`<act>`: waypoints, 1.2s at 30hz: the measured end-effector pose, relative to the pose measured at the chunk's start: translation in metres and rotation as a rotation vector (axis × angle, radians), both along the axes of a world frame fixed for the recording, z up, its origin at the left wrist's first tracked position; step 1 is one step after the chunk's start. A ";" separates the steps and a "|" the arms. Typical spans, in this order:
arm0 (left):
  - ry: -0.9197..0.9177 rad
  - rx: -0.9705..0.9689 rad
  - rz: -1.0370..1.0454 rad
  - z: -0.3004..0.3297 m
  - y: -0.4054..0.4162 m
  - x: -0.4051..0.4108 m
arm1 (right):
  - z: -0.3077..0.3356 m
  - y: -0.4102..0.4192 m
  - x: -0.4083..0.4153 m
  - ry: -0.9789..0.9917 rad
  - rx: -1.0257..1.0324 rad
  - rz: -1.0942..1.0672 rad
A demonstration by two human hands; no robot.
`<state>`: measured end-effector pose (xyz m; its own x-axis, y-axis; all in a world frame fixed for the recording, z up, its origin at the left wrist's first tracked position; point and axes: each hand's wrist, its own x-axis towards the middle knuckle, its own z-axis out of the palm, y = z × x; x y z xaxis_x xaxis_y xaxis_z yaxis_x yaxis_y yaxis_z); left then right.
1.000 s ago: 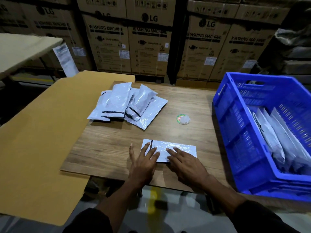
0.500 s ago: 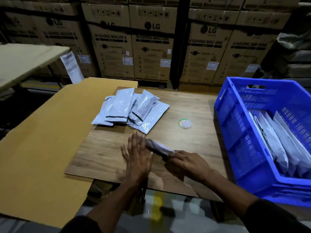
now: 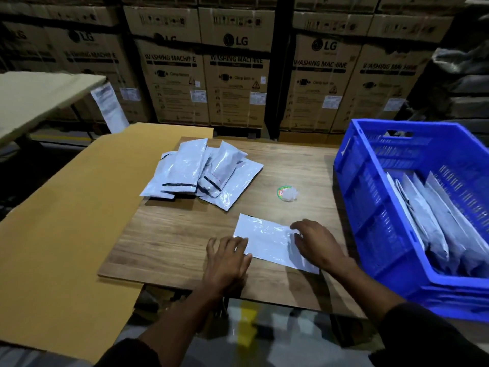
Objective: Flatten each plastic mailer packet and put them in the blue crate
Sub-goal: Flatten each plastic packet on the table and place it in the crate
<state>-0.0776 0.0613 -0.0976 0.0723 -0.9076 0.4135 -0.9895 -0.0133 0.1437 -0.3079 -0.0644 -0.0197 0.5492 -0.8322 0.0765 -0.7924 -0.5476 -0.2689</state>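
One white plastic mailer packet [image 3: 267, 241] lies flat on the wooden table [image 3: 172, 234] near its front edge. My left hand [image 3: 227, 260] rests palm down at the packet's left end, fingers spread. My right hand [image 3: 316, 242] lies over its right part, fingers bent onto the plastic. A loose pile of several grey-white mailer packets [image 3: 203, 172] sits further back on the table. The blue crate [image 3: 370, 207] stands at the right and holds several packets [image 3: 434, 229] leaning upright inside.
A small round green-rimmed object with crumpled clear wrap [image 3: 287, 193] lies between the pile and the crate. A large yellow-brown cardboard sheet [image 3: 60, 221] covers the left. Stacked washing machine cartons [image 3: 235, 72] line the back. A pale table [image 3: 34, 96] stands at far left.
The packet, pressed flat a second ago, was lifted on edge and turned over; it now lies flat again, shifted right. Both hands have come down on it.
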 end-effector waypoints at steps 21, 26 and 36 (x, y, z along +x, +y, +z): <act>0.719 0.031 -0.035 0.018 -0.024 -0.043 | -0.068 0.069 0.063 -0.042 0.036 0.302; 0.552 0.055 -0.092 -0.008 -0.029 -0.030 | -0.070 0.068 0.064 0.108 0.023 0.263; 0.170 0.055 0.015 -0.016 -0.019 -0.013 | -0.059 0.043 0.010 0.295 0.107 0.031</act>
